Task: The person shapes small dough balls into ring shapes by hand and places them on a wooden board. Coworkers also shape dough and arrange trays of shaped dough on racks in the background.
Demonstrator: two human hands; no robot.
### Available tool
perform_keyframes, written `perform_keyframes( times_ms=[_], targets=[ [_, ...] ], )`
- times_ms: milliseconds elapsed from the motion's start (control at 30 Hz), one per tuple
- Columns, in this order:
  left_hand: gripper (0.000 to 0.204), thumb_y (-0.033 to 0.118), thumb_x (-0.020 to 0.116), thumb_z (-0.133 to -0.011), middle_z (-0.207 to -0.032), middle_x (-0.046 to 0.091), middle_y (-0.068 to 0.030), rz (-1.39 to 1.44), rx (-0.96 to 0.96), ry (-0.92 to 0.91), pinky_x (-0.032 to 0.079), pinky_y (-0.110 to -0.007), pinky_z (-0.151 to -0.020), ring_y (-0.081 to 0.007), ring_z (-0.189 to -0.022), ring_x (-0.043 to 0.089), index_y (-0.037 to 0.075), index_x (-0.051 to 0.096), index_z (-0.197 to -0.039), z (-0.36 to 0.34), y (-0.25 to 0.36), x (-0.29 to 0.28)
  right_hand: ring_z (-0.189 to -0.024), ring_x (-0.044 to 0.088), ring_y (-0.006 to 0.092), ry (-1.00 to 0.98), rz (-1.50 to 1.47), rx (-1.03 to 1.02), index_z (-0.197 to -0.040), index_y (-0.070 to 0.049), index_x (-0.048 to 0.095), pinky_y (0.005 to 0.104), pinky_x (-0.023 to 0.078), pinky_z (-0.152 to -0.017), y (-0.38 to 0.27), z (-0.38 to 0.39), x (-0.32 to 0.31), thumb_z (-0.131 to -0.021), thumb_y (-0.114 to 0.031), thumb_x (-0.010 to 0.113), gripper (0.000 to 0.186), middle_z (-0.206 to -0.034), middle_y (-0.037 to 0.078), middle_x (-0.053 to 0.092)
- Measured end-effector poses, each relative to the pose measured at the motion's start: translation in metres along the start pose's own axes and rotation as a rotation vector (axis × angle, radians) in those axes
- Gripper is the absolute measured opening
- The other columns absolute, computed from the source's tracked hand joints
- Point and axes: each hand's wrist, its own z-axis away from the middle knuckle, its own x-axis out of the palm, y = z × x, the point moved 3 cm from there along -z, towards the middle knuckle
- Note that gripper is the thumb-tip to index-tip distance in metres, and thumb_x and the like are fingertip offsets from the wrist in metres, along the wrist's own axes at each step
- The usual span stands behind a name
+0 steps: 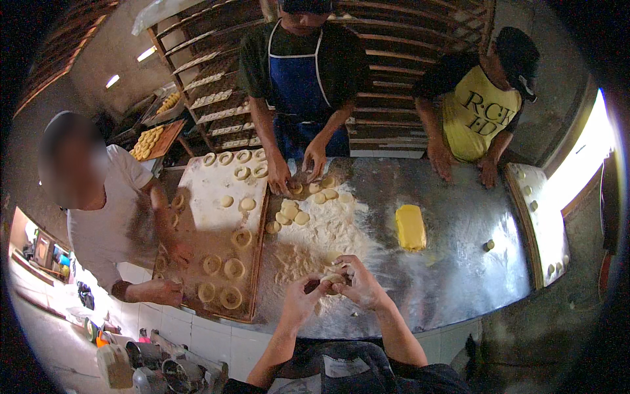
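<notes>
My left hand [304,293] and my right hand [359,284] meet over the near edge of the metal table. Between their fingertips they pinch a small pale piece of dough [333,278], partly hidden by the fingers. Loose white flour [338,230] lies spread just beyond my hands. A cluster of flat round dough pieces [289,211] rests at the flour's left side. To the right, a yellow rectangular block [411,228] sits on the bare metal; its material I cannot tell.
Left, a wooden board [223,177] carries several dough rings [234,268]. A co-worker in a white shirt [111,217] leans over it. Across the table, an aproned co-worker [298,72] handles dough; another, in yellow [476,108], rests hands on the edge. Another board [541,230] stands at right.
</notes>
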Motion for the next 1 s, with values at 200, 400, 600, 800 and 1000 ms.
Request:
perform_keyframes(
  times_ms=[200,400,600,800,1000],
  targets=[
    [0.024,0.011,0.075,-0.080,-0.092,0.071,-0.0080,-0.319,0.078,0.063,0.052,-0.030,-0.076,-0.0181,-0.083,0.066,0.001,0.068,-0.101,0.012,0.016,0.001,-0.107,0.061,0.0335,0.143,0.358,-0.047,-0.130,-0.008,0.044,0.0423,0.050,-0.089,-0.010,-0.001,0.011,-0.076,-0.004,0.073,0.061,-0.114,0.017,0.059],
    [0.037,-0.008,0.061,-0.073,-0.091,0.060,-0.0151,-0.782,0.522,0.285,0.050,-0.041,-0.078,-0.0321,-0.089,0.060,0.000,0.054,-0.109,0.011,0.021,0.005,-0.108,0.058,0.0331,0.226,0.190,-0.146,-0.134,-0.007,0.042,0.0412,0.048,-0.090,0.005,-0.014,0.039,-0.076,-0.004,0.070,0.064,-0.115,0.015,0.058],
    [0.043,-0.009,0.052,-0.083,-0.102,0.059,-0.0154,-0.437,0.584,0.173,0.051,-0.040,-0.076,-0.0320,-0.082,0.061,0.001,0.043,-0.124,0.017,-0.001,-0.007,-0.105,0.058,0.0233,-0.184,-0.623,-0.110,-0.135,-0.007,0.041,0.0382,0.048,-0.090,0.017,-0.005,0.039,-0.088,-0.029,0.062,0.056,-0.115,0.011,0.059],
    [0.038,0.030,0.051,-0.096,-0.088,0.062,-0.0132,0.276,0.380,-0.071,0.051,-0.034,-0.067,-0.0229,-0.075,0.066,0.004,0.043,-0.122,0.021,-0.013,-0.022,-0.094,0.061,0.0204,0.076,-0.713,0.193,-0.136,-0.008,0.039,0.0305,0.053,-0.076,0.006,-0.005,0.062,-0.092,-0.031,0.063,0.055,-0.110,0.009,0.059],
    [0.033,0.031,0.044,-0.100,-0.094,0.065,-0.0192,-0.533,0.548,0.236,0.051,-0.043,-0.069,-0.0338,-0.081,0.066,0.006,0.048,-0.121,0.023,-0.004,-0.049,-0.091,0.060,0.0189,0.077,-0.416,-0.191,-0.136,-0.006,0.043,0.0295,0.050,-0.075,-0.019,-0.021,0.107,-0.096,-0.036,0.053,0.051,-0.112,0.008,0.060]
  ],
)
